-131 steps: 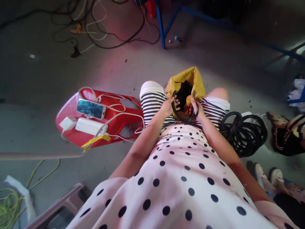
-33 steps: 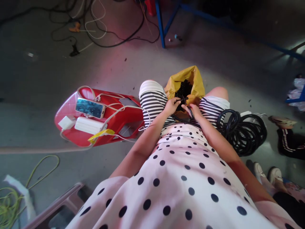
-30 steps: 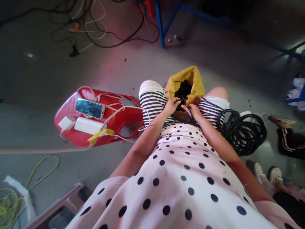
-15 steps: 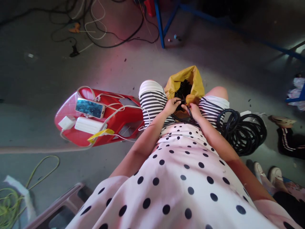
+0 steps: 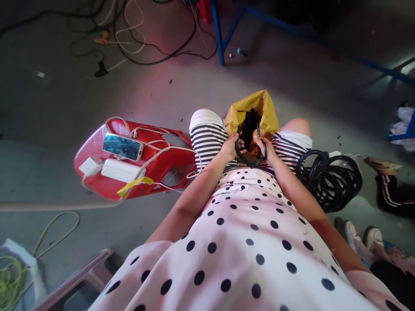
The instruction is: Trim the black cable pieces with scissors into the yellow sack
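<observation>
Between my knees, a length of black tube (image 5: 242,158) bends in a loop in front of the yellow bag (image 5: 241,109). My left hand (image 5: 229,147) is closed round the loop's left side. On the other side, my right hand (image 5: 267,149) grips the tube, with a short curve of it showing beside the thumb. The bag's mouth gapes, and a mass of small black pieces (image 5: 249,123) lies inside, too dark to make out singly. By my right thigh rests a big coil of black tube (image 5: 340,183).
To my left, a red plastic stool (image 5: 158,166) bears a phone (image 5: 123,147), a white power bank (image 5: 122,170) and white cables. Ahead stands a blue metal frame (image 5: 218,32). Loose cables sprawl on the floor at upper left. Another person's feet (image 5: 374,237) are at lower right.
My hands have moved slightly apart, and the tube now forms a wider loop between them. Its right part now rises above my right hand. The bag and stool look the same.
</observation>
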Demonstrator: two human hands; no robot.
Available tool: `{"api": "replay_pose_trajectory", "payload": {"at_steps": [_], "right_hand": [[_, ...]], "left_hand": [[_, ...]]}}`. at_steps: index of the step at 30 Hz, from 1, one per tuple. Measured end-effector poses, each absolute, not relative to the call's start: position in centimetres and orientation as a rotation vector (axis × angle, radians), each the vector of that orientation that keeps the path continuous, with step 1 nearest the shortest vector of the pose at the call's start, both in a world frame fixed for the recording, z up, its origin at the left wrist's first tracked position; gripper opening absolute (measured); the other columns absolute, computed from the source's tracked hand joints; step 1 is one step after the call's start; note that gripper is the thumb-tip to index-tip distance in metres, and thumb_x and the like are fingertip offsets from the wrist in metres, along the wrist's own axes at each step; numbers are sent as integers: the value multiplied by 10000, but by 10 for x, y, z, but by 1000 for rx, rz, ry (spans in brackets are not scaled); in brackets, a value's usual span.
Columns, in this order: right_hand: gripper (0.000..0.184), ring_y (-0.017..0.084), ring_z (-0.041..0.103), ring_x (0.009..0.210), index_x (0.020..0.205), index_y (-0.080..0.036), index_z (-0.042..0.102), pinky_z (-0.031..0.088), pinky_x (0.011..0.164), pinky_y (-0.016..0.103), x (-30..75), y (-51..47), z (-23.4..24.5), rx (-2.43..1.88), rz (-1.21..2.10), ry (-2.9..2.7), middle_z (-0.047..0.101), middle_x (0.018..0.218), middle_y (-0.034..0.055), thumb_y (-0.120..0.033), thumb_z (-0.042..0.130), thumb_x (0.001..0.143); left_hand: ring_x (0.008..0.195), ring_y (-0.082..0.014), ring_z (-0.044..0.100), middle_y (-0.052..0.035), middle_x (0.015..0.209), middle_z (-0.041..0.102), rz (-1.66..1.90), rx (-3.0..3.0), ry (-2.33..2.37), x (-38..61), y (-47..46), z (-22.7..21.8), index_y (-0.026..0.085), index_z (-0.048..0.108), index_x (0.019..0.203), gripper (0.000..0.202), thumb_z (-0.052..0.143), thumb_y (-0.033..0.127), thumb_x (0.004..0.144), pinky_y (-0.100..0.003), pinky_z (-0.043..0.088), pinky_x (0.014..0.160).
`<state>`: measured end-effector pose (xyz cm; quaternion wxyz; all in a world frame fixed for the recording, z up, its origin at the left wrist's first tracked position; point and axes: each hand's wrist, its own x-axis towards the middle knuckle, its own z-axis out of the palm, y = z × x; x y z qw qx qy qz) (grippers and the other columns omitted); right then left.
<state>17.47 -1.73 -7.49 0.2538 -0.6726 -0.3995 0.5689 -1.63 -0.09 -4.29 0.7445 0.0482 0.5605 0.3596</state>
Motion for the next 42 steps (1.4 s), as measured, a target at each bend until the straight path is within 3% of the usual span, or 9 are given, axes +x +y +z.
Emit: {"api": "replay_pose_trajectory", "payload": {"at_steps": [3, 6, 10, 18, 34, 42], "right_hand": [[711, 218, 629, 672, 882, -259, 609, 511, 657, 356, 176, -18, -73, -1879, 1504, -1304, 651, 710, 13, -961, 721, 889], [672, 231, 646, 761, 900, -255, 612, 522, 735, 360, 176, -17, -69, -1950, 1483, -1508, 699, 791, 20, -908, 774, 881], [641, 250, 666, 818, 922, -252, 612, 527, 795, 370, 176, -16, -64, -1981, 1485, -1649, 729, 839, 35, -857, 818, 875], [643, 247, 667, 823, 962, -244, 630, 526, 791, 366, 177, -18, -62, -1943, 1503, -1624, 710, 829, 23, -869, 765, 898], [621, 249, 689, 859, 1071, -226, 706, 540, 814, 355, 174, -20, -58, -1897, 1586, -1548, 732, 875, 20, -814, 803, 899], [677, 292, 727, 920, 1139, -215, 730, 575, 860, 394, 175, -18, -56, -1901, 1629, -1538, 760, 860, 46, -843, 805, 896]], "left_hand": [[456, -79, 372, 97, 636, 452, 788, 221, 1253, -11, -2, -44, 241, 607, 1139, 139, 598, 378, 1163, -175, 332, 470], [431, -65, 281, 120, 623, 387, 806, 342, 1313, -9, -3, -45, 253, 523, 1058, 171, 594, 365, 1166, -177, 215, 434], [436, -52, 300, 125, 620, 375, 782, 511, 1330, -8, -5, -46, 245, 512, 993, 241, 672, 357, 1133, -180, 221, 445], [426, -67, 336, 121, 547, 377, 766, 661, 1366, -8, -5, -43, 194, 634, 1008, 108, 619, 162, 1109, -218, 250, 443], [428, -49, 363, 113, 595, 461, 790, 740, 1383, -7, -5, -60, 203, 636, 1008, 106, 692, 235, 1092, -210, 271, 451], [462, -65, 420, 82, 637, 570, 777, 878, 1367, -10, -6, -67, 192, 676, 975, 77, 703, 188, 1047, -235, 325, 492]]}}
